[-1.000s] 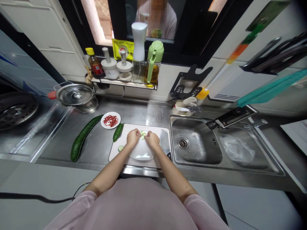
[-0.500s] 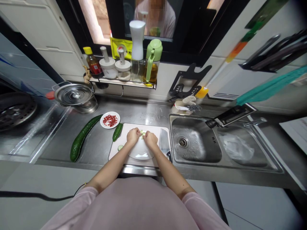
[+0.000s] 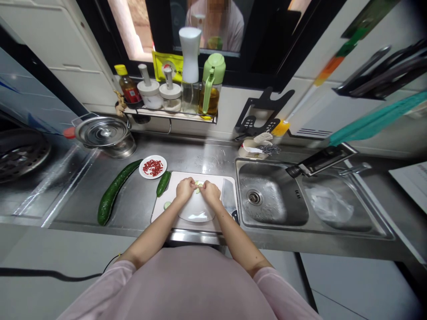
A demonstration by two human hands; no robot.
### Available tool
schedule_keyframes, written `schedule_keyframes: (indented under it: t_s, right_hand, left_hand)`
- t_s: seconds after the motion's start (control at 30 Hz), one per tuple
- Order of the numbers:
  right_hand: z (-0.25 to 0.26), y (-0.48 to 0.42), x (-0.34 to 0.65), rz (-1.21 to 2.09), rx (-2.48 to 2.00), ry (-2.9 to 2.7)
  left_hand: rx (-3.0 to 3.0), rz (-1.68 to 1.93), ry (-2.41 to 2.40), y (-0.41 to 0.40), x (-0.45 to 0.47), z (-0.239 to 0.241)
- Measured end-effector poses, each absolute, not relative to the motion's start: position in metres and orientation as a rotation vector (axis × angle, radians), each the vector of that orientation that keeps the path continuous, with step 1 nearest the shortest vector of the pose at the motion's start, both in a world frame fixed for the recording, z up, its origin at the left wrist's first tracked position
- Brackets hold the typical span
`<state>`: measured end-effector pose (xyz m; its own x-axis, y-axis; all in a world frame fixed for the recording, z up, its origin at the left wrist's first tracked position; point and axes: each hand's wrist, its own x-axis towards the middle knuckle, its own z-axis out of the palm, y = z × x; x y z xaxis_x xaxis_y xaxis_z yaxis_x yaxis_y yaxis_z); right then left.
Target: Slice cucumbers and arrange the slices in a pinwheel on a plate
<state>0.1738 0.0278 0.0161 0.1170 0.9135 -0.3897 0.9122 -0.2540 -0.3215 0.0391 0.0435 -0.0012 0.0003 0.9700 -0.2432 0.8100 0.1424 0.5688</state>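
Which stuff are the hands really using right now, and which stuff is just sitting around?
In use:
- left hand and right hand, gathering cucumber slices
- white plate, just below the hands
- cutting board under it all

Just sitting around:
- whole cucumber
- cucumber half
- dish of red bits
- cleaver
- lidded pot
- sink

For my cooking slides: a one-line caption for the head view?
Both hands, left hand and right hand, gather cucumber slices on a white cutting board.
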Motion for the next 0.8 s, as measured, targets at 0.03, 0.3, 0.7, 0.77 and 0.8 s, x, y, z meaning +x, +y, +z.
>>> schedule_keyframes:
  t_s: [0.03, 0.3, 0.7, 0.77, 0.8]
  right_hand:
    - [0.0158, 0.0276, 0.1734, 0.822, -2.348, -1.922]
    - [0.0126, 0.0261, 0.1716, 0.829, -2.360, -1.946]
    - [0.0132, 0.0300, 0.1767, 0.814, -2.374, -1.906]
    - [0.0155, 0.0321, 0.1781, 0.789, -2.399, -1.886]
    - [0.0166, 0.0332, 0.1785, 0.778, -2.409, -1.881]
  left_hand:
    - [1.706, 0.337, 1.848, 0.0438, 0.0397, -0.0018]
    - [1.720, 0.260, 1.886, 0.0461, 0.0406, -0.0066]
    - [1.715, 0.228, 1.889, 0.0479, 0.0410, -0.0007]
    - [1.717, 0.229, 1.894, 0.0479, 0.0412, 0.0005]
    - [1.717, 0.231, 1.898, 0.0479, 0.0413, 0.0010]
